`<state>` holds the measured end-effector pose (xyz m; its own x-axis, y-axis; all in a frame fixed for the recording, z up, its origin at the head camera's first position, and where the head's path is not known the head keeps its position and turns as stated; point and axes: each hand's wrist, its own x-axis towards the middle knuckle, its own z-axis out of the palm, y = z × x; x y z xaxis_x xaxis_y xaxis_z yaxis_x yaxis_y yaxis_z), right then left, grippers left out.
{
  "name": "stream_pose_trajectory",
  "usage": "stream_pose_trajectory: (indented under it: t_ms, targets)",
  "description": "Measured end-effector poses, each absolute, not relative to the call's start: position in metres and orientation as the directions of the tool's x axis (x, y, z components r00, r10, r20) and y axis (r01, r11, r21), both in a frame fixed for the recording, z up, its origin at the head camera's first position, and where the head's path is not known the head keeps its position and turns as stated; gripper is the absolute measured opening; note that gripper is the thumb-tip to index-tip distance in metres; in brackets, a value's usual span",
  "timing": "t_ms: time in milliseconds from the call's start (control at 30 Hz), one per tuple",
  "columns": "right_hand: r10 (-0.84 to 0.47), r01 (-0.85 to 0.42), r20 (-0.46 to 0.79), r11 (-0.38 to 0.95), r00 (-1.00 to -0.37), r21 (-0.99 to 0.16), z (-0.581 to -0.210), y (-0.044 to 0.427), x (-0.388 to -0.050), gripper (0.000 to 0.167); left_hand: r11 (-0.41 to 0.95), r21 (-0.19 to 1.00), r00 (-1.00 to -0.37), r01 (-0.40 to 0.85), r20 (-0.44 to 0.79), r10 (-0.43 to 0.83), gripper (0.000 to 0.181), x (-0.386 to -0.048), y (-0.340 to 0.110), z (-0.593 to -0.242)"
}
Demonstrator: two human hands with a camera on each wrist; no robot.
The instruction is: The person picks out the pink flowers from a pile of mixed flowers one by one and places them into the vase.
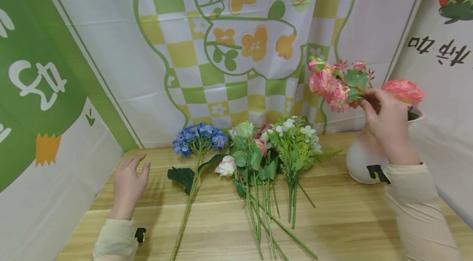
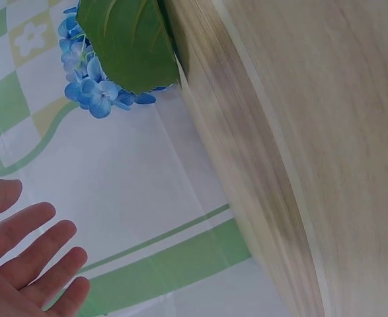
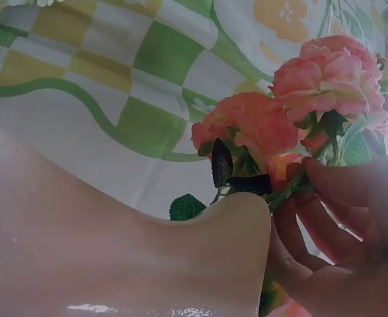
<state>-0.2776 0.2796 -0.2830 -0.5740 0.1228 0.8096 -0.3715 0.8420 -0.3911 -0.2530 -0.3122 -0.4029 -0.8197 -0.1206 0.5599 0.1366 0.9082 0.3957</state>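
A: What is the right hand (image 1: 389, 125) doing?

B: At the right of the head view, its thumb and fingers pinch the green stem of the pink flowers (image 1: 327, 84). The blooms tilt toward the upper left of the hand, with green leaves and small red sprigs among them.

A: And the vase (image 1: 362, 158)?

B: It stands at the right of the frame, partly behind that hand and wrist. Another pink bloom (image 1: 404, 90) shows just above its mouth, to the right of the fingers. In the right wrist view, the pinched stem is close by the rim; I can't tell whether they touch.

A: How about the left hand (image 1: 129, 183)?

B: Lower left of the head view, fingers relaxed and apart, thumb out, holding nothing. The left wrist view shows the same spread at its lower left corner.

A: What is nearest to it?

B: The blue hydrangea (image 1: 199, 138), lying left of centre on the wooden table (image 1: 218, 228), with 1 long stem and 2 dark leaves.

A: The rest?

B: In the middle, a white rose (image 1: 226, 166) lies among leafy stems that cross toward the bottom edge. Just right of them lie white blossoms (image 1: 309, 131) with feathery greenery. A checked curtain (image 1: 236, 92) hangs behind.
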Motion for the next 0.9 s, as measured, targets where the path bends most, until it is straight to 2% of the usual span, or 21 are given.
stream_pose_trajectory:
  t_ms: [100, 500, 900]
  targets:
    - [0.122, -0.376, 0.802, 0.835, -0.585, -0.401, -0.283, 0.282, -0.276, 0.017, 0.909, 0.392, -0.815, 0.139, 0.567, -0.12, 0.034, -0.253, -0.312, -0.403]
    - [0.162, -0.258, 0.716, 0.86, -0.679, -0.439, -0.292, 0.299, -0.274, 0.018, 0.913, 0.379, -0.801, 0.147, 0.588, -0.115, 0.032, -0.253, -0.313, -0.404]
    - [0.227, -0.226, 0.704, 0.843, -0.673, -0.487, -0.294, 0.298, -0.273, 0.021, 0.913, 0.371, -0.785, 0.168, 0.611, -0.104, 0.031, -0.253, -0.313, -0.405]
